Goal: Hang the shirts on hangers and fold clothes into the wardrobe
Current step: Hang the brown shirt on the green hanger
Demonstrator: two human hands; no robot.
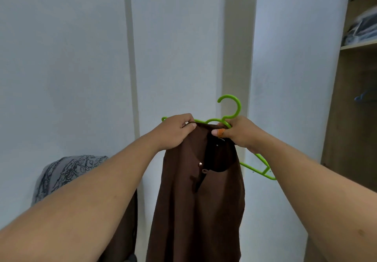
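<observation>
Midway | left hand (173, 132) and right hand (240, 133) pinch limp brown cotton shirt's (200, 200) collar | stiff green plastic hanger (234, 109) half-threaded; likely light, floppy.

Both bare forearms extend forward and upward from the lower corners, converging at centre. The left hand (175, 131) has its fingers curled, its grip pinching fabric between thumb and fingers. The right hand (237, 132) is likewise curled, thumb pointing inward toward the left hand. The two hands are level and near each other, not touching.
</observation>
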